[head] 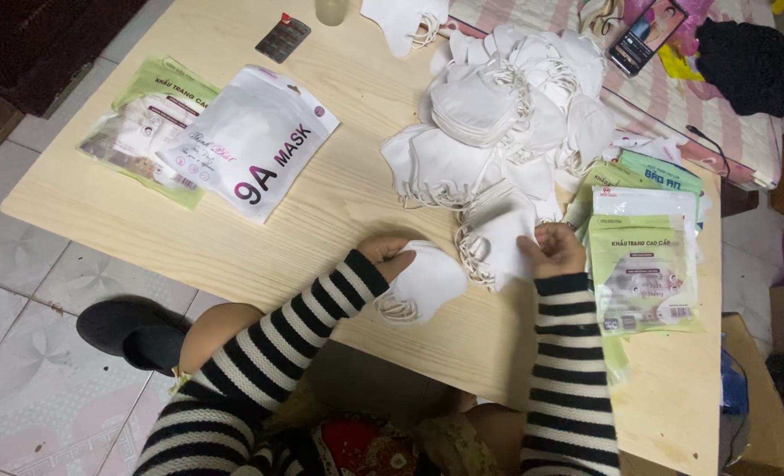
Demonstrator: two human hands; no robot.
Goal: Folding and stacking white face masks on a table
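White folded face masks (497, 123) are lying heaped and unpacked on the wooden table (339, 203); the left hand (390, 253) is gripping one mask (427, 282), the right hand (552, 249) pinching another (497, 234), beside green-printed pouches (643, 273) waiting flat.

Face masks (497, 132) white, heaped. Counter (339, 203) pale wood grain. Sleeves (568, 353) black-and-white striped. Flat pouch (251, 141) white with dark lettering. Packets (643, 273) light green. Slipper (132, 330) black. Floor (22, 353) pale grey tile. Bed cover (674, 106) pink-striped.
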